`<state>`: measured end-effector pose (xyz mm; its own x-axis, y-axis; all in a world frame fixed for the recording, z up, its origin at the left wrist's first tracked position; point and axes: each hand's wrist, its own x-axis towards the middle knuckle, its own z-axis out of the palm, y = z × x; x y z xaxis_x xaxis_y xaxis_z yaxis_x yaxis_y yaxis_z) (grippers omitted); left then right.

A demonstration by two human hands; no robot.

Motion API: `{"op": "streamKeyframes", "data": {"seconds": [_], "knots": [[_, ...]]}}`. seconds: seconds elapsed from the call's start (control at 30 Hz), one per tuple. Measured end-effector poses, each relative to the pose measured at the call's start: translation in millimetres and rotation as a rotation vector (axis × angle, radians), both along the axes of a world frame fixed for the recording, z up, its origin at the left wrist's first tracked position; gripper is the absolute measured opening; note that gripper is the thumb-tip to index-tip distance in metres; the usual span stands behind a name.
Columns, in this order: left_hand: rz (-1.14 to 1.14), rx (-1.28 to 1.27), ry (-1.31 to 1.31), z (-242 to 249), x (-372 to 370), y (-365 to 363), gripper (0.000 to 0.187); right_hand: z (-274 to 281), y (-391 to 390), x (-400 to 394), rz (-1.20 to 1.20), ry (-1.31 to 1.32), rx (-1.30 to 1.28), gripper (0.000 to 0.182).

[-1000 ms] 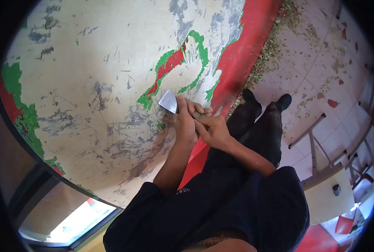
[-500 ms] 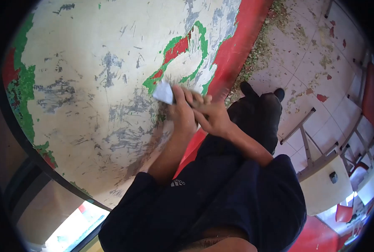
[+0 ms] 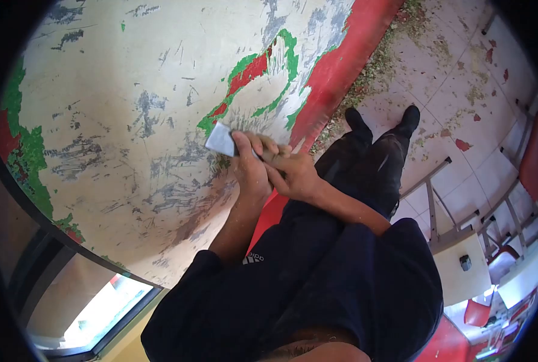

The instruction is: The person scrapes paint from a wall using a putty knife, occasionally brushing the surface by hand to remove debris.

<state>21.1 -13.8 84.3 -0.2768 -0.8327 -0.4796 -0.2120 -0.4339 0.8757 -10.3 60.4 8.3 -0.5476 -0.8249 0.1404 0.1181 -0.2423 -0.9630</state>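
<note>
A paint scraper (image 3: 220, 140) with a wide, pale metal blade lies against the scraped wall (image 3: 118, 108), just below a patch of green and red paint (image 3: 245, 75). My left hand (image 3: 251, 172) is wrapped round it close behind the blade, thumb and fingers closed. Behind it, my right hand (image 3: 296, 175) grips the handle end, its fingers pressed next to the left ones. Most of the handle is hidden within the two hands. Around the blade the wall shows cream paint with grey scratches.
A red band (image 3: 347, 66) runs along the wall's lower edge. Paint flakes (image 3: 395, 45) litter the tiled floor (image 3: 456, 114) beside my feet. To the right stand a folded metal frame (image 3: 435, 196) and a table (image 3: 462, 271) with a small dark object on it. A dark-framed window (image 3: 109, 311) is at lower left.
Both hands and the scraper have shifted left and slightly down in view, still gripping. The camera view has shifted a little, and my feet show farther apart.
</note>
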Motion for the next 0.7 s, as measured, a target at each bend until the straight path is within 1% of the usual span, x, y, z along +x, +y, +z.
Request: {"op": "streamKeyframes", "data": {"seconds": [0.1, 0.23, 0.27, 0.33, 0.37, 0.43, 0.47, 0.53, 0.6, 0.67, 0.7], "knots": [[-0.002, -0.001, 0.004, 1.9, 12.8, 1.2, 0.048, 4.3, 2.0, 3.6, 0.03, 0.007, -0.02, 0.024], [0.01, -0.076, 0.014, 2.3, -3.8, -4.8, 0.048, 2.6, -10.0, -7.3, 0.021, 0.0, -0.014, 0.024], [0.007, -0.047, 0.046, 6.4, -1.7, -0.8, 0.048, 0.0, -6.2, -2.9, 0.023, 0.0, -0.033, 0.024], [-0.014, -0.041, 0.016, -3.4, 17.9, 1.2, 0.048, -3.0, 0.2, 8.5, 0.014, -0.003, -0.076, 0.025], [-0.02, -0.041, 0.008, -8.9, 25.0, 0.7, 0.048, -2.2, -1.4, 6.2, 0.032, 0.01, -0.056, 0.025], [-0.002, -0.079, -0.014, 6.9, -5.2, -4.2, 0.049, 3.3, -4.6, -5.7, 0.075, 0.044, -0.009, 0.025], [0.014, -0.097, -0.028, 12.5, -13.6, -4.2, 0.049, 5.2, -6.8, -8.3, 0.04, 0.026, -0.029, 0.025], [-0.018, -0.053, 0.037, 10.2, -6.4, -1.8, 0.049, 9.1, -11.9, -8.7, -0.042, -0.021, -0.068, 0.024], [-0.038, -0.026, 0.058, 7.6, 7.6, -1.5, 0.049, 3.2, 0.8, 6.3, 0.009, 0.027, -0.061, 0.025], [-0.036, -0.012, 0.069, -6.4, 24.2, -1.7, 0.049, -1.1, -3.1, 0.8, 0.011, 0.078, -0.038, 0.025], [-0.046, -0.036, 0.047, -2.7, 14.6, -3.6, 0.049, 3.0, -7.5, -1.4, 0.008, 0.08, -0.013, 0.026]]}}
